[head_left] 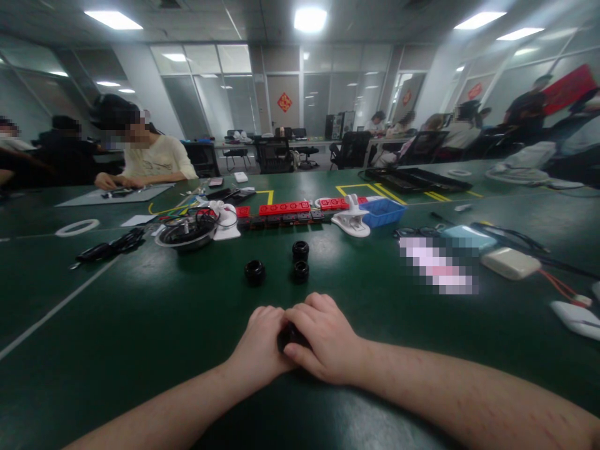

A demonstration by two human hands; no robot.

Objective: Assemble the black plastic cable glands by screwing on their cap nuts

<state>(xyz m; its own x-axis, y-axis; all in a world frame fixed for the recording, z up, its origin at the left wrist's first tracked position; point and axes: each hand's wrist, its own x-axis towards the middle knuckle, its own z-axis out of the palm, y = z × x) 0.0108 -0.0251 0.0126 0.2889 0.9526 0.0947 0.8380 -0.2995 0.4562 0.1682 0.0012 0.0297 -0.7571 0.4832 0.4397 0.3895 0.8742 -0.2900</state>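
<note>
My left hand [260, 344] and my right hand [323, 337] are pressed together on the green table [140, 325], both closed round a small black part [291, 337] that barely shows between them. Beyond them stand three black round parts: one [255, 272] to the left, one [300, 271] to the right, and one [300, 250] just behind that.
Further back lie a row of red and black switch blocks [284, 212], a blue basket [382, 212], a white clamp [352, 220] and a metal bowl with cables [186, 232]. A white box [510, 263] sits right. A person [145, 156] works at the far left.
</note>
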